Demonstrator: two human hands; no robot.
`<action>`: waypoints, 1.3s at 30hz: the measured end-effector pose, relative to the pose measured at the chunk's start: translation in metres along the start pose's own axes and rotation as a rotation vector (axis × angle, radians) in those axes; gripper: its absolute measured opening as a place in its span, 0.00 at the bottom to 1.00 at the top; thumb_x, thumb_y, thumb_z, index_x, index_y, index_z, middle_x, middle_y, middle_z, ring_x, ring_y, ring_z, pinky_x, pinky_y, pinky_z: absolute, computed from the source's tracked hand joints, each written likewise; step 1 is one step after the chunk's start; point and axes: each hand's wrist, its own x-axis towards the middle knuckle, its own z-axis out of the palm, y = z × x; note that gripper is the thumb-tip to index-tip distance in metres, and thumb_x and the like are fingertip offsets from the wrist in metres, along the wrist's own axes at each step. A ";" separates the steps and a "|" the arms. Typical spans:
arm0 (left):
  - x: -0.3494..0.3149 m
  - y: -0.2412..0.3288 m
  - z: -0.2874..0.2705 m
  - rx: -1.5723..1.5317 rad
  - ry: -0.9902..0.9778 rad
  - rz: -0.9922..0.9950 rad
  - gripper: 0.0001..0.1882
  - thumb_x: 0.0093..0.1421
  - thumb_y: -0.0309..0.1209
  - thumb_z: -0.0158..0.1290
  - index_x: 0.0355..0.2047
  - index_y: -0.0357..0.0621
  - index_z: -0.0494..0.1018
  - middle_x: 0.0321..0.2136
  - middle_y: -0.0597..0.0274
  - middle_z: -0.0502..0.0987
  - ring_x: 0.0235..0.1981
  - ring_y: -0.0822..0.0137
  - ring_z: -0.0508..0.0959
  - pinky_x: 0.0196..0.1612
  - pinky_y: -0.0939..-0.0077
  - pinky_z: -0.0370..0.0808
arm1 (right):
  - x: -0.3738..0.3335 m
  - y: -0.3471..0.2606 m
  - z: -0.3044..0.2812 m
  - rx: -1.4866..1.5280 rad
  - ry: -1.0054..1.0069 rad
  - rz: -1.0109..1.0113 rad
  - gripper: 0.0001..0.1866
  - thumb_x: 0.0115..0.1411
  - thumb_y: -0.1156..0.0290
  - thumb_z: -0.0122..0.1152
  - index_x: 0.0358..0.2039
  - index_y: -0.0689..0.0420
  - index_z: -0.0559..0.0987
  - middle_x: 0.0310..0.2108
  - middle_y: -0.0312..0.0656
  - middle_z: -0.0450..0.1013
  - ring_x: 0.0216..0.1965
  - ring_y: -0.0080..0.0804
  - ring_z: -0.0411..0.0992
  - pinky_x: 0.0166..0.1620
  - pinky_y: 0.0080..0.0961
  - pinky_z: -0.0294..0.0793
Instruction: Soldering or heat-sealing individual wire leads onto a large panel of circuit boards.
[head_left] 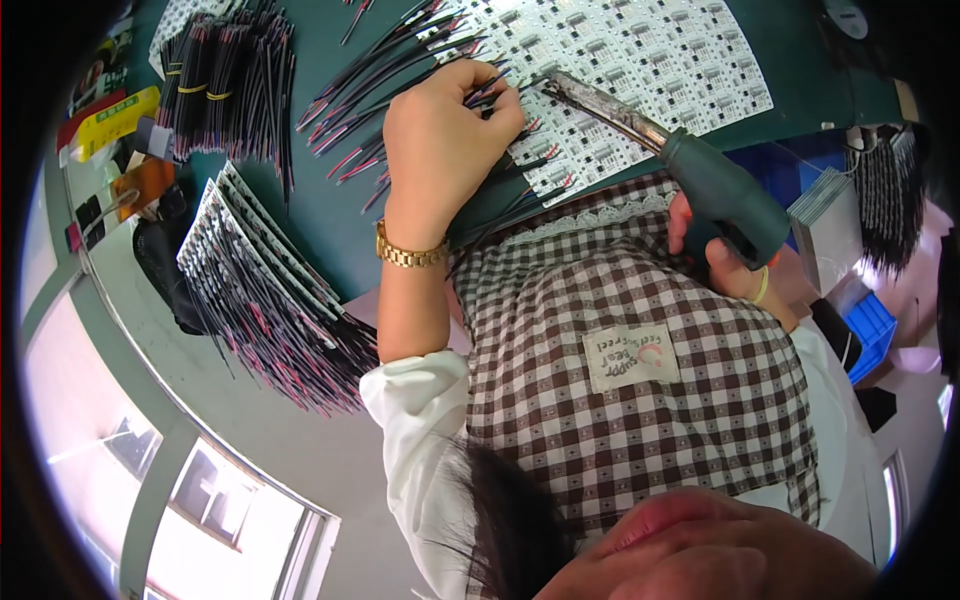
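Note:
My left hand (pixel 440 145), a gold watch on its wrist, pinches a thin black wire (pixel 488 92) between thumb and fingers. The wire's end lies at the near-left part of a white circuit board panel (pixel 690 60), covered in rows of small parts. My right hand (pixel 735 265) is closed round the dark green handle of a soldering gun (pixel 725 185). The gun's metal tip points left, over the panel and close to the wire end. Several black wires with red ends (pixel 370 90) fan out leftward from the panel's left edge, partly behind my left hand.
Bundles of black wires (pixel 225 90), tied with yellow bands, lie at the back left. Wired panels (pixel 260 260) stack at the table's left edge. A yellow box (pixel 115 125) stands far left. More wired boards (pixel 885 190) hang at right above a blue crate (pixel 860 335).

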 end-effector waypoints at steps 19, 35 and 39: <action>-0.010 0.002 0.010 -0.001 0.019 -0.004 0.07 0.44 0.32 0.58 0.24 0.44 0.78 0.17 0.61 0.76 0.15 0.66 0.75 0.22 0.77 0.71 | -0.007 0.011 -0.013 -0.766 -0.001 -0.358 0.13 0.41 0.72 0.63 0.29 0.59 0.76 0.30 0.44 0.73 0.29 0.45 0.71 0.31 0.32 0.71; -0.007 0.007 -0.006 -0.004 0.014 0.023 0.08 0.46 0.30 0.59 0.26 0.41 0.78 0.18 0.66 0.76 0.18 0.75 0.73 0.24 0.82 0.70 | -0.006 0.005 0.010 -0.523 0.133 -0.277 0.08 0.43 0.76 0.63 0.27 0.59 0.78 0.25 0.38 0.75 0.25 0.35 0.74 0.30 0.27 0.70; -0.009 0.015 -0.008 -0.003 -0.009 -0.020 0.08 0.47 0.28 0.59 0.28 0.38 0.77 0.19 0.70 0.76 0.19 0.84 0.70 0.26 0.87 0.69 | -0.011 0.000 0.004 -0.542 0.129 -0.247 0.09 0.43 0.76 0.63 0.28 0.59 0.78 0.25 0.39 0.75 0.25 0.35 0.74 0.30 0.27 0.70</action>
